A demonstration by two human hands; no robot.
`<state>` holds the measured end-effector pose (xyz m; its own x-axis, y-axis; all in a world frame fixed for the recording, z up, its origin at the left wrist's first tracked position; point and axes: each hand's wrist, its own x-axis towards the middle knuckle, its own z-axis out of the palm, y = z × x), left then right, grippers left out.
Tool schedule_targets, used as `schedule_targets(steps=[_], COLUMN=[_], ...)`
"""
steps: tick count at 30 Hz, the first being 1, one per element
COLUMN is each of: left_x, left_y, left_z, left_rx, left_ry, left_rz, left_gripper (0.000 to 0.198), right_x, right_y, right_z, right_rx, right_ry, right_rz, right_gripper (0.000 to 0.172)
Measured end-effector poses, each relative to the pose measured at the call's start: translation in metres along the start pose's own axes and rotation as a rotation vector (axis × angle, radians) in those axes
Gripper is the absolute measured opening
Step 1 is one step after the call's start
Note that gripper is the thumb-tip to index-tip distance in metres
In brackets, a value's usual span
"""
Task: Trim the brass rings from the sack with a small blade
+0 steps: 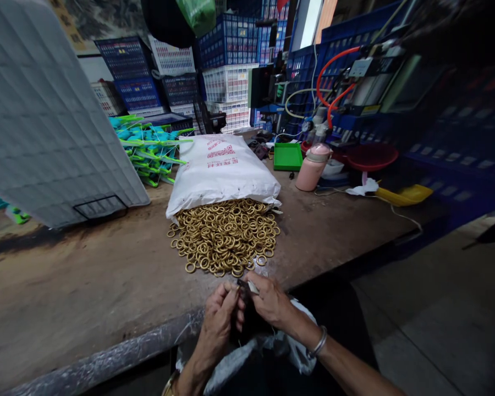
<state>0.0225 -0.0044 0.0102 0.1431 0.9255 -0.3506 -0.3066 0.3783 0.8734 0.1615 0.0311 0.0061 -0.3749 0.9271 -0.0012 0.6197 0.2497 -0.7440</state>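
Note:
Both hands are close together over my lap, just off the table's near edge. My left hand [223, 311] is pinched, thumb against fingertips; whatever is between them is too small to make out. My right hand [270, 302] grips a small hand tool with a dark tip and pale body [252, 287], its tip pointing at the left fingertips. Just beyond the hands lies a heap of brass-coloured rings [226, 236], spilling from the mouth of a white woven sack [226, 176] with red print. White plastic sheeting [247, 357] lies on my lap below the hands.
A large grey-white ribbed panel [61, 121] leans at left, beside a pile of green and blue plastic pieces [148, 148]. On the right are a green tray [287, 157], a pink bottle [312, 168], a yellow scoop [404, 194] and a machine with orange hoses [367, 82]. Crates [226, 82] are stacked behind.

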Motion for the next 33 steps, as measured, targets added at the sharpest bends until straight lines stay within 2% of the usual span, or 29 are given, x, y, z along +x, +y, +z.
schedule_targets(steps=[4, 10, 15, 17, 20, 25, 29, 33], left_x=[0.003, 0.004, 0.002, -0.003, -0.015, -0.019, -0.012, -0.008], left_y=[-0.001, -0.005, -0.006, -0.002, 0.008, 0.015, 0.008, 0.006], left_z=[0.0, -0.001, -0.002, 0.0, 0.005, 0.007, 0.002, 0.0], left_rx=[0.004, 0.039, 0.034, 0.049, 0.057, -0.15, -0.213, -0.282], left_ry=[0.037, 0.053, 0.077, 0.07, -0.016, -0.128, -0.116, -0.06], left_rz=[0.019, 0.058, 0.038, 0.035, 0.056, 0.017, -0.033, -0.064], left_gripper=[0.034, 0.036, 0.036, 0.034, 0.029, 0.026, 0.029, 0.021], right_x=[-0.004, -0.004, -0.003, -0.002, 0.0, 0.007, 0.013, 0.017], right_y=[-0.004, -0.013, -0.012, -0.006, 0.006, 0.016, 0.02, 0.025], right_z=[0.001, -0.003, -0.002, 0.0, 0.001, -0.014, -0.025, -0.024], right_rx=[-0.089, -0.171, -0.226, -0.274, -0.333, -0.388, -0.466, -0.524], right_ry=[-0.054, -0.091, -0.125, -0.092, -0.009, 0.169, 0.243, 0.235], right_rz=[-0.036, -0.002, 0.025, 0.025, 0.016, 0.116, 0.25, 0.253], right_gripper=[0.024, 0.026, 0.029, 0.029, 0.026, 0.023, 0.017, 0.016])
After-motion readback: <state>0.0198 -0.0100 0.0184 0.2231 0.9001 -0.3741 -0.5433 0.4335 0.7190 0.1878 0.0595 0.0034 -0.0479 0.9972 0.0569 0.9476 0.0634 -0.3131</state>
